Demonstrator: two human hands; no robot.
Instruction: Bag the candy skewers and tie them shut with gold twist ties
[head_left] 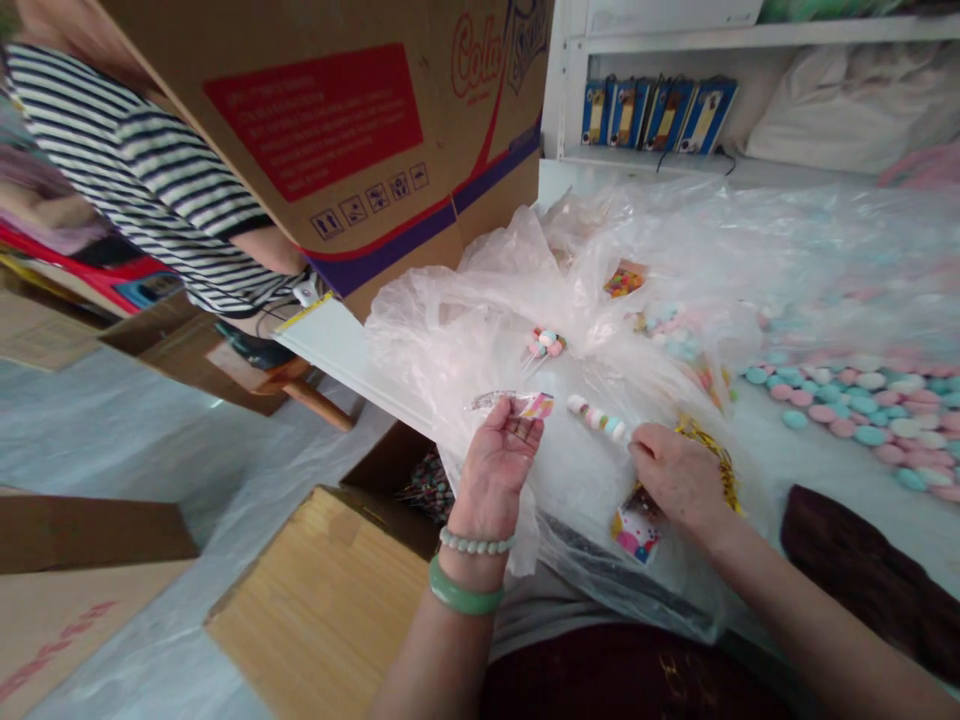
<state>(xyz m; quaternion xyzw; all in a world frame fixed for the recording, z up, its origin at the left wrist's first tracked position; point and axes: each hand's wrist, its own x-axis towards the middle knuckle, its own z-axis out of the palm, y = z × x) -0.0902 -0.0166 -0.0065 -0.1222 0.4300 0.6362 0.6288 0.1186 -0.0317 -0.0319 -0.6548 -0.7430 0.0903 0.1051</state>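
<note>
My left hand (508, 445), palm up, pinches a small clear plastic bag (529, 404) with a pink and yellow printed end. In my right hand (675, 470) is one end of a candy skewer (598, 417), strung with white, pink, blue and brown pieces and pointing toward the left hand. The bag and the skewer are apart. Under the right hand lies a printed packet (636, 530), and gold twist ties (709, 455) show beside it. Beyond the left hand, several finished candy sticks (546, 344) rest together on the plastic sheet.
Pink, blue and white candies (862, 410) spread over the right of the table. Crumpled clear plastic sheeting (450, 320) covers much of it. A tall cola carton (360, 130) stands at the back left. A person in a striped shirt (150, 160) is behind it. An open box (322, 590) sits below.
</note>
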